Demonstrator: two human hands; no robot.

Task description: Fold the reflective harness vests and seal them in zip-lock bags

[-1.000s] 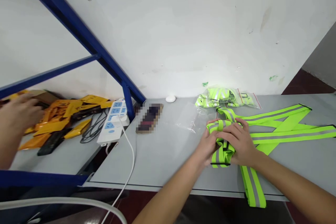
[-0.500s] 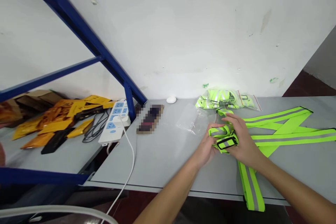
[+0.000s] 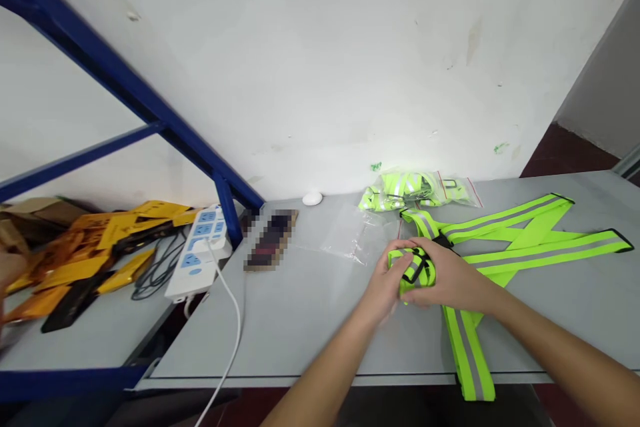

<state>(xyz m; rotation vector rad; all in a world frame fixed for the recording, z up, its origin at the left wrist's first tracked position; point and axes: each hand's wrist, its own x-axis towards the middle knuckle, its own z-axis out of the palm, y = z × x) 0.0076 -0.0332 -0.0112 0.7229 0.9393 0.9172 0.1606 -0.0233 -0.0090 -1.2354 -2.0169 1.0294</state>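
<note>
A compact bundle of neon-yellow reflective strap (image 3: pixel 419 268) with black buckle parts is held above the grey table. My left hand (image 3: pixel 384 283) grips its left side, the thumb on top. Around its right side and top wraps my right hand (image 3: pixel 443 273). To the right, another set of neon straps with grey stripes (image 3: pixel 540 257) lies spread and crossed, one end hanging over the front edge. Clear bags of folded neon straps (image 3: pixel 407 188) rest against the wall. Left of them lies a flat clear plastic bag (image 3: pixel 345 237).
A pixelated flat object (image 3: pixel 271 240), a white rounded object (image 3: pixel 313 198) and a white power strip (image 3: pixel 197 250) with a cable are on the left. Beyond the blue metal frame (image 3: pixel 185 137) lie yellow packets (image 3: pixel 125 230) and black cables.
Both hands have closed in tighter around the bundle, which looks more compact and turned. The camera view has shifted, so the table's things appear slightly farther left.
</note>
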